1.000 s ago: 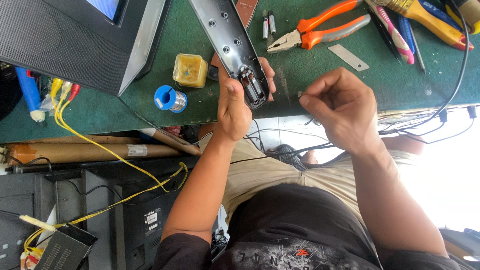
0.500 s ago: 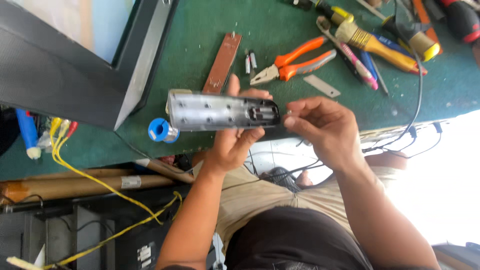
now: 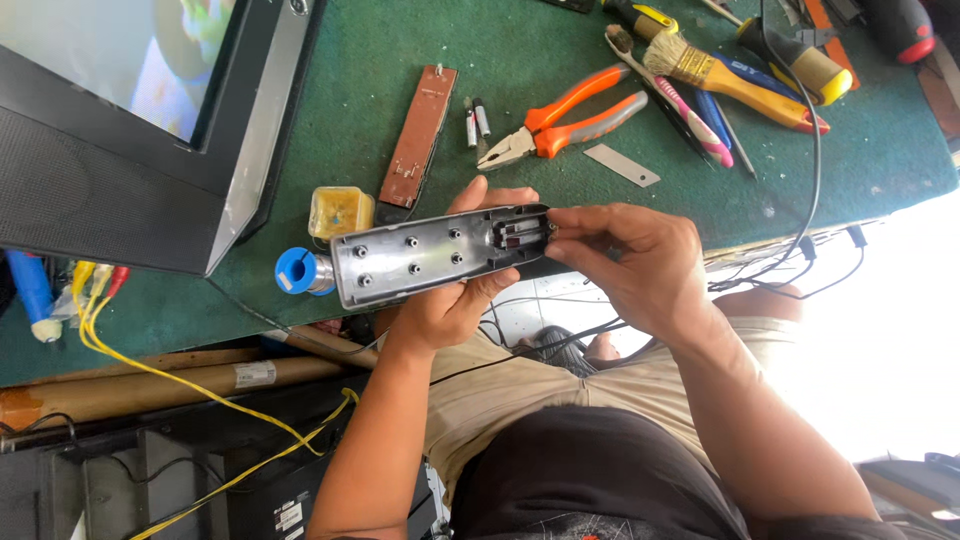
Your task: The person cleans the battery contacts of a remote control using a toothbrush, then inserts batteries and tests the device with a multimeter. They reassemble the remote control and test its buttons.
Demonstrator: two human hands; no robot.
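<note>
My left hand [image 3: 450, 305] grips a long grey remote-control shell [image 3: 420, 262] from below and holds it level above the green table edge. Its inner side faces me, with several screw posts and a dark recess at the right end. My right hand [image 3: 640, 265] pinches that right end with its fingertips at the recess. A brown circuit board [image 3: 420, 135] lies on the green mat [image 3: 400, 50] just beyond, with two small batteries [image 3: 476, 120] beside it.
A television [image 3: 120, 130] with a lit screen stands at the left. Orange pliers [image 3: 570, 115], a brush [image 3: 720, 70], screwdrivers and a metal blade [image 3: 622, 165] lie at the back right. A yellow tin [image 3: 340, 212] and blue solder spool [image 3: 297, 270] sit near the shell. Yellow cables [image 3: 150, 375] hang below.
The shell has turned from pointing away from me to lying level, inner side toward me. My right hand has come onto its right end. The view has shifted right and closer.
</note>
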